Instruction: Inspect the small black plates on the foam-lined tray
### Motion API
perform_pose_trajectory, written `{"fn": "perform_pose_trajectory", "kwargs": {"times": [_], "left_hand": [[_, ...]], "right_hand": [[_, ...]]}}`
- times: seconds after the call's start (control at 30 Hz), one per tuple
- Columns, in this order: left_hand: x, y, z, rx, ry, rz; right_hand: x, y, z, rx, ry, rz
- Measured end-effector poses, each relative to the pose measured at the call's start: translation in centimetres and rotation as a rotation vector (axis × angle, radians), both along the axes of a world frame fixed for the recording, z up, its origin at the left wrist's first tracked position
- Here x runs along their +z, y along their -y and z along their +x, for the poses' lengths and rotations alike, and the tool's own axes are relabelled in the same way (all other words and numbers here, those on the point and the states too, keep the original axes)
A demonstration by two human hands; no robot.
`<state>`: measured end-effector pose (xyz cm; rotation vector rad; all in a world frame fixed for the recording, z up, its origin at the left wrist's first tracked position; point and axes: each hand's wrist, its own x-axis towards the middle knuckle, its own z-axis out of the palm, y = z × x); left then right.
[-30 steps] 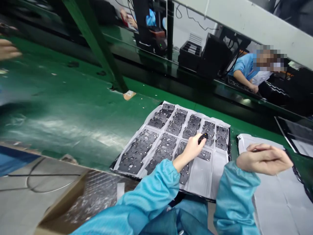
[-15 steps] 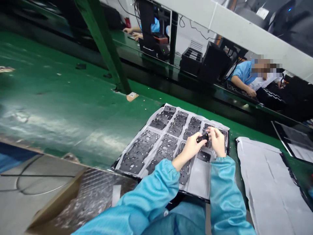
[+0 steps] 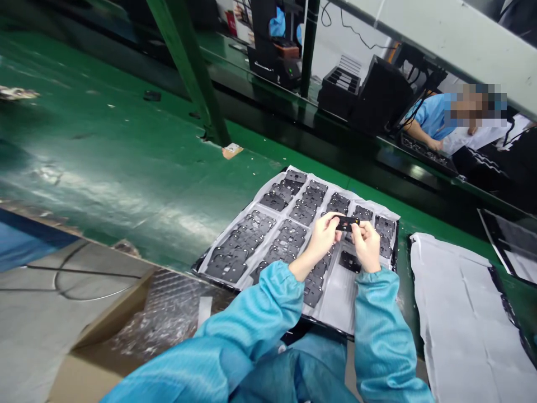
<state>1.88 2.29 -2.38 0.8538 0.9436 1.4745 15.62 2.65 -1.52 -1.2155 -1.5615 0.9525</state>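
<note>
Between my two hands is a small flat black plate-like part (image 3: 347, 224) with a yellow spot near its right end. My left hand (image 3: 323, 238) pinches its left end, and my right hand (image 3: 367, 243) grips the right end with thumb and fingers. Both hands are above a tray (image 3: 339, 302) lined with white cloth-like material and divided into compartments. Rows of similar dark parts (image 3: 241, 240) overlap in those compartments. A dark part (image 3: 349, 261) lies in the compartment just below my hands, whose nearer portion shows white lining.
Right of the tray lies a second white-lined tray (image 3: 457, 302). A green post (image 3: 193, 78) stands on the green bench (image 3: 126, 184). Below the bench edge, a cardboard box (image 3: 96, 341) holds clear plastic (image 3: 168, 313). Across the bench, a person in blue (image 3: 432, 115) works at another station.
My right fingers, raised beside the part before, now grip its right end. The part has turned flatter and faces me more, held between both hands. The camera view has shifted slightly.
</note>
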Motion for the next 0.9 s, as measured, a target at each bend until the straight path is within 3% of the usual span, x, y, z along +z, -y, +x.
{"fn": "perform_pose_trajectory", "kwargs": {"times": [0.3,0.47,0.73,0.83,0.9], "left_hand": [[0.3,0.3,-0.1,0.053,0.118,-0.060],[0.7,0.5,-0.2,0.010,0.212,-0.078],[0.8,0.6,-0.2,0.022,0.176,-0.080],[0.6,0.5,-0.2,0.050,0.166,-0.069],[0.6,0.4,-0.2,0.055,0.178,-0.084]], "right_hand": [[0.1,0.6,-0.7,0.041,-0.047,-0.031],[0.3,0.9,-1.1,0.059,-0.080,-0.033],[-0.3,0.6,-1.2,0.092,-0.086,-0.069],[1.1,0.2,0.5,0.078,0.035,-0.037],[3.7,0.6,2.1,-0.100,0.088,0.090]]}}
